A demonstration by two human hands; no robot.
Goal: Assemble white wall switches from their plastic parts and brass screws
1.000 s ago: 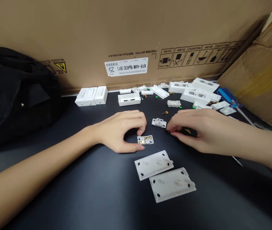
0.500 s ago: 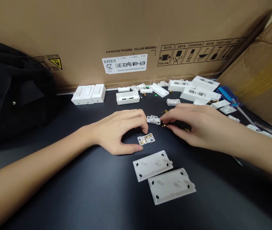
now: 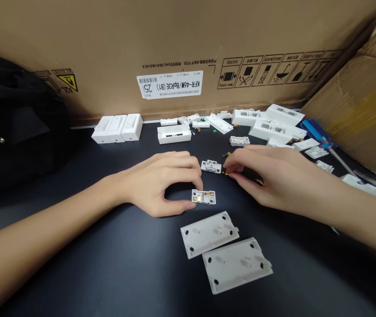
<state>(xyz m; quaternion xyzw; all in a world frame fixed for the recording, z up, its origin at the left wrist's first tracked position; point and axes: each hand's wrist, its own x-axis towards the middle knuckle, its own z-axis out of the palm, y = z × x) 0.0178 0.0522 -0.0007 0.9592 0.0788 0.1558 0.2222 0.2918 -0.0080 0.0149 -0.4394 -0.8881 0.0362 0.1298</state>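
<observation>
My left hand (image 3: pixel 164 182) rests on the dark table, its thumb and forefinger closed on the left end of a small white plastic base (image 3: pixel 209 199) with brass contacts inside. My right hand (image 3: pixel 267 174) pinches a small brass contact (image 3: pixel 225 173) at its fingertips, just above the table. Between the hands, a second small white base (image 3: pixel 211 166) lies close to the right fingertips, with no brass showing in it. Another brass piece (image 3: pixel 227 154) is behind the right fingers. Two larger white plates (image 3: pixel 209 233) with holes lie in front, their edges close together.
At the back left stand white closed cases (image 3: pixel 117 129) beside a black bag (image 3: pixel 16 123). White housings (image 3: pixel 275 131) and small parts lie along a large cardboard box (image 3: pixel 174 35). A blue-handled screwdriver (image 3: pixel 320 133) is at the right, near another carton (image 3: pixel 356 97).
The base in my left fingers has turned to lie more level and come slightly nearer. My right fingertips have drawn a little away from the second base. The view has shifted slightly.
</observation>
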